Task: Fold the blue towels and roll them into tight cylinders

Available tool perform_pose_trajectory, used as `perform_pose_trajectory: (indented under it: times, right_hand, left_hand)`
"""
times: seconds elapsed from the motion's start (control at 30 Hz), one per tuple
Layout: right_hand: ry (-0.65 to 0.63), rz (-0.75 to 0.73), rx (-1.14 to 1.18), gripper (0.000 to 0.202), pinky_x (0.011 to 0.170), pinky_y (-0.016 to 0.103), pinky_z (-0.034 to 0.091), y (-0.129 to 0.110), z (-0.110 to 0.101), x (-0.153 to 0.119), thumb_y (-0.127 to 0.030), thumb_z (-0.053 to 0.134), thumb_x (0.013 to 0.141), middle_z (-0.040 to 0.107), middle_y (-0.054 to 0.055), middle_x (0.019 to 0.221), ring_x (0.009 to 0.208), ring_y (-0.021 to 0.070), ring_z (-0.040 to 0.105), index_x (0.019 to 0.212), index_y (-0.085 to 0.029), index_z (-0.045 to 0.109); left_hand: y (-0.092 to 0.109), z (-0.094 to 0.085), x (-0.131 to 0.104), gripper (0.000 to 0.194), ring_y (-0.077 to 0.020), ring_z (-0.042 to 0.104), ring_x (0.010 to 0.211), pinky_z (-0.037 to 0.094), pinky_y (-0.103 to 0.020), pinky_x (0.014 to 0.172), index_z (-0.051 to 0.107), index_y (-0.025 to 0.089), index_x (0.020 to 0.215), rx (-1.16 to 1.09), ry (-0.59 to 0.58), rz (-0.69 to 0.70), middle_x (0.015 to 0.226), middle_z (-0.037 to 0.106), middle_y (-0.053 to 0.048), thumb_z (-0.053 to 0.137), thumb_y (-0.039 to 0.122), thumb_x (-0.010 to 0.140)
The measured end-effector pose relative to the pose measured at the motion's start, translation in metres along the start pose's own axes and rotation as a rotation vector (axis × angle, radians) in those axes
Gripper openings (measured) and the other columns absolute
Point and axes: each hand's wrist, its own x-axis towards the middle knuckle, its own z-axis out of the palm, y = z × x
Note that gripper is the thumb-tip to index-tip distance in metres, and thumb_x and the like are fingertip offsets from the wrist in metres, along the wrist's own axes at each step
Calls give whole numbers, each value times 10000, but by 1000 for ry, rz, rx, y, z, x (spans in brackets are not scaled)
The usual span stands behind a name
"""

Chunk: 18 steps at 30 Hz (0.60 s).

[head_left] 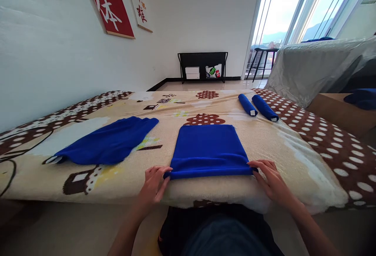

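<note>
A blue cloth (208, 142) lies flat in front of me, its near edge rolled into a thin tube. My left hand (154, 181) pinches the left end of that roll between thumb and fingers. At the opposite end, my right hand (268, 179) grips the roll in the same way. Small ripples run across the cloth just beyond the rolled edge. Off to the left, a second blue cloth (108, 140) is spread loosely, with a white tag at its near corner. Two rolled blue cloths (247, 105) (264, 108) rest side by side at the far right, each showing a small white label.
Everything lies on a patterned beige and brown blanket (296, 158). A cardboard box (331, 111) holding dark blue cloth stands to the right, near furniture under a plastic cover (317, 64). Against the back wall is a black shelf (202, 58); a stool (262, 58) stands by the window.
</note>
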Motion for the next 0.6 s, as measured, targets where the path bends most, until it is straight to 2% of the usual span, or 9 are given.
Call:
perform_pose_trajectory:
  times: [0.07, 0.1, 0.17, 0.23, 0.3, 0.37, 0.43, 0.5, 0.6]
  right_hand:
    - [-16, 50, -31, 279, 927, 382, 415, -4, 5, 3, -202, 426, 987, 678, 67, 1117, 1050, 214, 593, 1206, -228, 597]
    - [13, 86, -72, 273, 936, 402, 400, -8, 9, 5, -191, 428, 980, 677, 69, 1109, 1054, 225, 587, 1173, -229, 617]
    - [132, 161, -183, 262, 970, 451, 360, -18, 20, 11, -159, 451, 952, 673, 83, 1124, 1078, 253, 575, 1111, -220, 651]
    - [238, 185, -254, 275, 1006, 482, 321, -36, 31, 19, -124, 467, 926, 665, 95, 1173, 1118, 270, 567, 1094, -209, 667]
    - [214, 106, -210, 326, 1028, 460, 318, -58, 42, 29, -97, 443, 930, 667, 84, 1206, 1144, 247, 573, 1139, -217, 663]
    - [101, -6, -111, 358, 1033, 414, 346, -79, 50, 39, -119, 419, 964, 672, 63, 1228, 1156, 210, 585, 1226, -231, 636]
    - [-8, -68, -50, 348, 1032, 385, 382, -92, 55, 47, -209, 425, 1004, 667, 58, 1262, 1167, 193, 593, 1306, -228, 597]
    - [-58, -59, -63, 375, 1040, 390, 399, -92, 56, 49, -330, 445, 1017, 645, 72, 1311, 1204, 205, 584, 1351, -217, 572]
    - [-43, 19, -150, 428, 1069, 423, 378, -69, 51, 41, -429, 433, 1020, 615, 86, 1360, 1258, 229, 561, 1359, -207, 571]
  left_hand:
    - [2, 6, 3, 298, -216, 597, 1059, 413, -364, 949, 544, 249, 1249, 25, -6, -40, 1104, 668, -51, 448, 200, 971]
    - [5, 10, 6, 298, -231, 594, 1063, 404, -386, 950, 557, 240, 1237, 74, 30, -66, 1110, 667, -62, 449, 199, 962]
    - [15, 21, 16, 300, -277, 576, 1101, 365, -451, 972, 588, 216, 1214, 212, 161, -125, 1144, 662, -97, 470, 182, 940]
    - [35, 32, 28, 317, -308, 564, 1142, 324, -503, 1002, 610, 204, 1205, 312, 262, -134, 1180, 658, -124, 480, 135, 924]
    - [59, 45, 40, 371, -286, 583, 1145, 337, -493, 1018, 610, 211, 1236, 290, 219, -46, 1186, 667, -119, 453, 84, 925]
    - [82, 58, 52, 396, -242, 615, 1123, 395, -437, 1011, 596, 212, 1276, 184, 95, 104, 1182, 683, -99, 424, 78, 945]
    - [95, 69, 59, 381, -218, 633, 1121, 450, -396, 994, 580, 196, 1310, 93, -1, 206, 1203, 690, -90, 407, 121, 979]
    - [93, 75, 60, 355, -218, 638, 1146, 476, -393, 993, 590, 178, 1303, 60, -24, 224, 1226, 694, -90, 399, 173, 1003]
    - [68, 69, 52, 322, -239, 628, 1192, 472, -425, 997, 632, 165, 1247, 108, 8, 143, 1246, 694, -97, 424, 230, 1011]
